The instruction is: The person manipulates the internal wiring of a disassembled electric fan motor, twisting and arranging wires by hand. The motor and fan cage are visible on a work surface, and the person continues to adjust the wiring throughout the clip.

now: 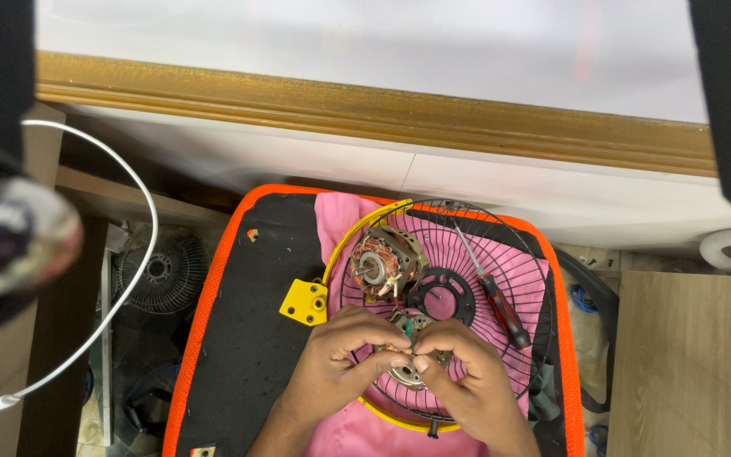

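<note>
so i count one wire fan guard (501, 254), one motor (380, 265) at 10 o'clock inside it, one red-handled screwdriver (494, 292) at 3, two hands.

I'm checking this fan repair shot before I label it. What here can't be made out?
All in the head view:
- Small metal part: mostly hidden by the left hand and right hand.
- Front of the fan grille: hidden under both hands.
- Dark object at the left edge: blurred, too near the camera.

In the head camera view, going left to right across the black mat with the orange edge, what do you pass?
Yellow plastic bracket → copper-wound motor → black round hub plate of the wire fan guard → red-handled screwdriver.
</note>
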